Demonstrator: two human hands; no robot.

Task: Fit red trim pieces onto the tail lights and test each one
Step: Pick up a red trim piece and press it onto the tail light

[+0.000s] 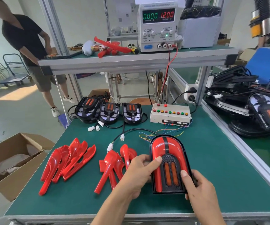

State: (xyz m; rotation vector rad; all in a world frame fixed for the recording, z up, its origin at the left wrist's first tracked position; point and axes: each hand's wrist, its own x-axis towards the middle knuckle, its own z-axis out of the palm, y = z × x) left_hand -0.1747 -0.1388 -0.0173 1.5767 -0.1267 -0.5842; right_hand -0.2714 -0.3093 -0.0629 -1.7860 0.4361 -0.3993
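Left hand (139,172) and right hand (197,187) both grip one trimmed tail light (168,163) at five o'clock on the green desk (212,168). Three bare tail lights (110,111) sit at eleven o'clock, two heaps of red trim pieces (69,159) at eight. One power supply (157,26) stands on the shelf (131,60) at twelve.

A cardboard box (9,161) stands left of the green table (212,176); a person (30,51) stands behind, near a cart (15,70)

head cam | looks forward-down | close over green bench (212,168)
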